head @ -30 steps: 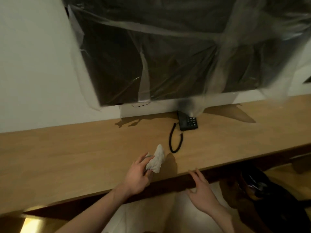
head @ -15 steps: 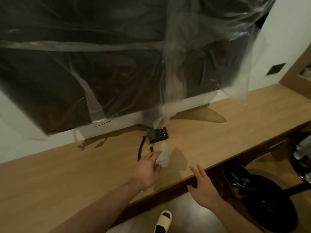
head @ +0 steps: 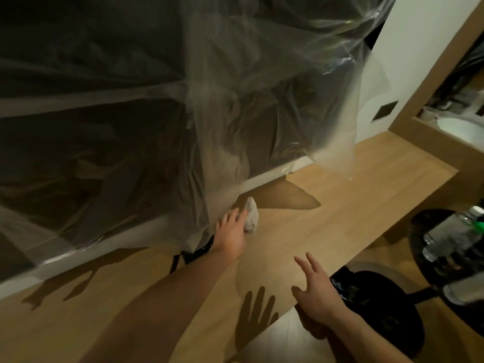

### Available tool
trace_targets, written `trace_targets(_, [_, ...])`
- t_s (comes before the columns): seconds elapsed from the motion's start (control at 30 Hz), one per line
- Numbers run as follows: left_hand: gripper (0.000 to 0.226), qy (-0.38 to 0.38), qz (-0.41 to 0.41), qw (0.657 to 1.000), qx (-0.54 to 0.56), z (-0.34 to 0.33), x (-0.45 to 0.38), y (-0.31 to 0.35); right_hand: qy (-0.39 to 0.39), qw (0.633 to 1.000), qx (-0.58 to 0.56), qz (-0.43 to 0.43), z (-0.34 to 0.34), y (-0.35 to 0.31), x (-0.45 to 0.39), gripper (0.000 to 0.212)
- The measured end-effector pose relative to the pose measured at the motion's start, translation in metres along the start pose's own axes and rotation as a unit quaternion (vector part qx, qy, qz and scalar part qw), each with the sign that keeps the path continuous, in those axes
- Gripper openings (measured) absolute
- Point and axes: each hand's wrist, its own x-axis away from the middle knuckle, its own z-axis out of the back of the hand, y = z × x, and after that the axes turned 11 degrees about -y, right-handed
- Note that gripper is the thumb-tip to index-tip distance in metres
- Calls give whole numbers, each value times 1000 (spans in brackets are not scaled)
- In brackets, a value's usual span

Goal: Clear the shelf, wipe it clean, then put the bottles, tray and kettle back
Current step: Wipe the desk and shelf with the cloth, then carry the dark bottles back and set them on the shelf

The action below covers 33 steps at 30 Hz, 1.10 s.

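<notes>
head view: a person's left hand (head: pixel 230 235) pinches a crumpled cloth (head: pixel 251 215) on the wooden shelf (head: pixel 340 205) beside plastic sheeting (head: pixel 157 113), right hand (head: pixel 315 297) hovering fingers spread; firm, overlapping passes toward the bare far end would likely serve best.

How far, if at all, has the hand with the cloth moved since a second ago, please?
Yes: the left hand with the cloth has moved from the shelf's front edge towards the wall, past the phone.
</notes>
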Motion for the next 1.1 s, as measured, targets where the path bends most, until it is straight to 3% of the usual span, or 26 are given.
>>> trace_targets(0.07, [91,-19,14,999,-42,-3,-14,0,4,1000,-2,2,6,3,-10,78])
trace_targets(0.17, [85,-101,10,992,-78,-24,-17,1,1,1000,-5,2,11,7,-20,79])
trace_targets(0.3, [84,-215,38,974,-66,-48,-13,-4,-21,1000,7,-4,14,14,-25,78])
trace_targets(0.43, [77,-272,51,959,-57,-50,-16,-13,-21,1000,-4,-7,19,24,-22,78])
trace_targets(0.6, [81,-252,12,968,-14,-32,-2,15,-13,999,-32,-4,32,46,1,76])
trace_targets(0.77, [73,-205,-74,976,20,-6,58,92,2,998,-70,8,53,90,47,73])
trace_targets(1.1, [66,-204,-124,969,64,-52,175,276,5,1000,-20,2,92,253,176,72])
